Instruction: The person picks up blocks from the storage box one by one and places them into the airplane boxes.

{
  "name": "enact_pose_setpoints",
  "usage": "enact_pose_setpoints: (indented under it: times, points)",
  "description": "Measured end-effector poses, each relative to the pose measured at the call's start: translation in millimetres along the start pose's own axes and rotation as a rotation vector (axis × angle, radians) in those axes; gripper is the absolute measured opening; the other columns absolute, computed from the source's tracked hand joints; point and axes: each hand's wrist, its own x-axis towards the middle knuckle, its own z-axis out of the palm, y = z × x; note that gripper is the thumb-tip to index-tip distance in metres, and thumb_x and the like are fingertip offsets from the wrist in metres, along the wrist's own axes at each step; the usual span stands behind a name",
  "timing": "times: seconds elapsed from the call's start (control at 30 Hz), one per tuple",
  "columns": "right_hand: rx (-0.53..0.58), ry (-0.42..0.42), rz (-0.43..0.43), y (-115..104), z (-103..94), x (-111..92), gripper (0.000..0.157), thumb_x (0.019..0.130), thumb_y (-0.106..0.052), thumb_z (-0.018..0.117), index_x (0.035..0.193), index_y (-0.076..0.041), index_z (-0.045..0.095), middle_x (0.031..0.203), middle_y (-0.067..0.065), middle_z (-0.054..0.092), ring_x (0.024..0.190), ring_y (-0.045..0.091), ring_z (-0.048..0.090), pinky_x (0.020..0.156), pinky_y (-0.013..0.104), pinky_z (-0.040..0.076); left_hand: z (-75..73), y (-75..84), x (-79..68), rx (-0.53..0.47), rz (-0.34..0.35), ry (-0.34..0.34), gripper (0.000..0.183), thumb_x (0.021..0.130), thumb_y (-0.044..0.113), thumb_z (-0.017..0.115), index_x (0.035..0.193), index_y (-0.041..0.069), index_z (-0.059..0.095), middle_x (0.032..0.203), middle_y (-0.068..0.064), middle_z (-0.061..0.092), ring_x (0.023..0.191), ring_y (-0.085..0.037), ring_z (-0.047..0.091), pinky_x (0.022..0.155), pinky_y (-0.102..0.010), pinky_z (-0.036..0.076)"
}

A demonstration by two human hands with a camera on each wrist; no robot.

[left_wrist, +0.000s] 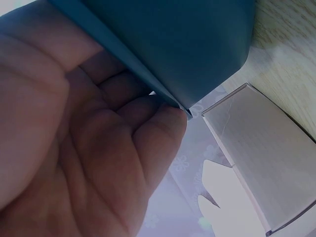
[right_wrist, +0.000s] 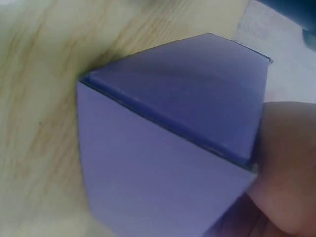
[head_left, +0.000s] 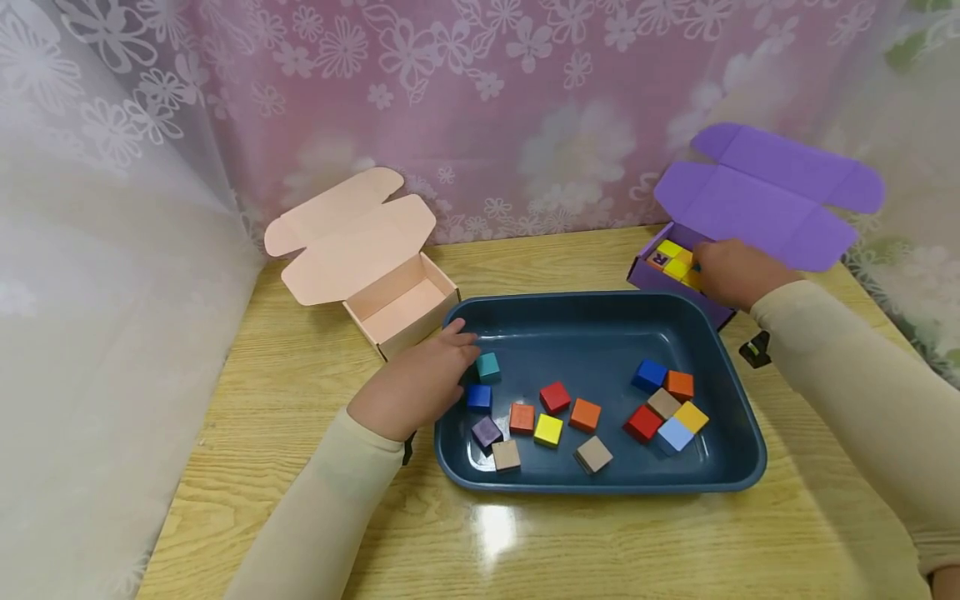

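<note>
Over the left rim of a dark blue tray (head_left: 600, 483) reaches my left hand (head_left: 416, 383), its fingers loosely bent beside a teal cube (head_left: 488, 367) and a blue cube (head_left: 479, 397). In the left wrist view, the tray's wall (left_wrist: 197, 44) hides the fingertips. My right hand (head_left: 738, 271) is inside an open purple box (head_left: 678, 291) at the back right, its fingertips hidden. Yellow cubes (head_left: 677, 268) and other coloured cubes lie there, with a bit of blue under the fingers. The right wrist view shows the box's outer side (right_wrist: 158, 163) and part of the hand (right_wrist: 291, 158).
Several coloured cubes lie in the tray, among them a yellow cube (head_left: 548, 430) and a light blue cube (head_left: 675, 435). An open peach box (head_left: 420, 321) stands behind the tray's left corner on the wooden table (head_left: 262, 392). A flowered curtain (head_left: 480, 125) hangs behind.
</note>
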Motion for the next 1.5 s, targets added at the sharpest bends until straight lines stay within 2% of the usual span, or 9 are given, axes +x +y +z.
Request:
enact_pose_setpoints:
  times: [0.2, 0.4, 0.5, 0.7, 0.87, 0.97, 1.2, 1.33, 1.5]
  points:
    - [-0.032, 0.048, -0.027, -27, -20.8, -13, 0.027, 0.095, -0.008, 0.061, 0.117, 0.007, 0.063, 0.107, 0.026, 0.068, 0.089, 0.038, 0.065, 0.084, 0.06, 0.055, -0.7, 0.5, -0.8, -0.009, 0.003, 0.006, 0.056, 0.093, 0.02, 0.078, 0.144, 0.01, 0.06, 0.157, -0.007, 0.047, 0.155, -0.026, 0.023, 0.112, -0.038, 0.042]
    - [-0.07, 0.203, -0.206, -86, -35.1, -30, 0.018, 0.097, -0.01, 0.063, 0.11, 0.001, 0.068, 0.1, 0.015, 0.069, 0.085, 0.029, 0.066, 0.078, 0.052, 0.059, -2.5, 0.4, -1.6, 0.007, 0.004, 0.016, 0.056, 0.093, 0.021, 0.078, 0.144, 0.01, 0.06, 0.156, -0.007, 0.048, 0.154, -0.026, 0.023, 0.11, -0.037, 0.044]
    - [-0.058, 0.212, -0.288, -120, -36.4, -42, 0.019, 0.096, -0.013, 0.068, 0.111, -0.002, 0.07, 0.102, 0.011, 0.068, 0.085, 0.024, 0.066, 0.077, 0.048, 0.059, -3.3, 0.4, -1.9, 0.008, 0.005, 0.019, 0.055, 0.093, 0.022, 0.078, 0.144, 0.01, 0.06, 0.156, -0.007, 0.048, 0.154, -0.026, 0.023, 0.11, -0.037, 0.044]
    - [-0.051, 0.024, -0.436, -188, -19.1, -60, 0.032, 0.093, -0.026, 0.078, 0.118, -0.008, 0.07, 0.105, 0.005, 0.068, 0.086, 0.016, 0.066, 0.079, 0.038, 0.061, -3.2, -0.2, -1.8, 0.004, -0.003, 0.015, 0.055, 0.092, 0.021, 0.078, 0.143, 0.01, 0.061, 0.156, -0.007, 0.049, 0.154, -0.026, 0.024, 0.11, -0.038, 0.044]
    - [-0.041, -0.216, -0.569, -220, -1.3, -63, 0.033, 0.093, -0.027, 0.077, 0.123, -0.013, 0.07, 0.11, 0.001, 0.067, 0.088, 0.013, 0.064, 0.084, 0.035, 0.06, -2.5, -0.5, -1.5, 0.001, -0.002, 0.012, 0.054, 0.093, 0.021, 0.078, 0.143, 0.01, 0.061, 0.155, -0.007, 0.049, 0.154, -0.025, 0.024, 0.111, -0.038, 0.043]
    - [-0.063, -0.282, -0.62, -227, 5.7, -60, 0.028, 0.094, -0.023, 0.076, 0.121, -0.015, 0.07, 0.108, -0.001, 0.068, 0.085, 0.012, 0.064, 0.085, 0.034, 0.06, -2.0, -0.6, -1.3, -0.003, 0.0, 0.009, 0.054, 0.093, 0.02, 0.078, 0.143, 0.011, 0.061, 0.155, -0.006, 0.049, 0.154, -0.025, 0.024, 0.111, -0.038, 0.043]
    - [-0.082, -0.238, -0.641, -227, 12.7, -59, 0.029, 0.095, -0.024, 0.075, 0.122, -0.015, 0.069, 0.108, -0.001, 0.069, 0.086, 0.011, 0.065, 0.086, 0.033, 0.06, -0.5, -0.2, -0.8, -0.005, -0.006, -0.002, 0.054, 0.093, 0.02, 0.077, 0.144, 0.011, 0.061, 0.156, -0.006, 0.048, 0.155, -0.024, 0.023, 0.111, -0.038, 0.043]
    - [-0.03, -0.14, -0.596, -211, -2.1, -62, 0.031, 0.093, -0.025, 0.077, 0.121, -0.016, 0.068, 0.105, -0.002, 0.066, 0.084, 0.01, 0.063, 0.082, 0.031, 0.06, -0.5, 0.2, -1.3, -0.006, -0.009, 0.002, 0.055, 0.093, 0.021, 0.078, 0.144, 0.012, 0.06, 0.156, -0.005, 0.048, 0.155, -0.024, 0.023, 0.109, -0.038, 0.045]
    - [0.014, 0.023, -0.482, -166, -31.0, -63, 0.022, 0.093, -0.022, 0.076, 0.113, -0.018, 0.069, 0.1, -0.004, 0.061, 0.083, 0.01, 0.057, 0.073, 0.029, 0.057, -0.6, 0.4, -2.3, -0.015, 0.002, 0.009, 0.054, 0.093, 0.019, 0.077, 0.144, 0.01, 0.06, 0.156, -0.007, 0.048, 0.155, -0.025, 0.023, 0.109, -0.038, 0.045]
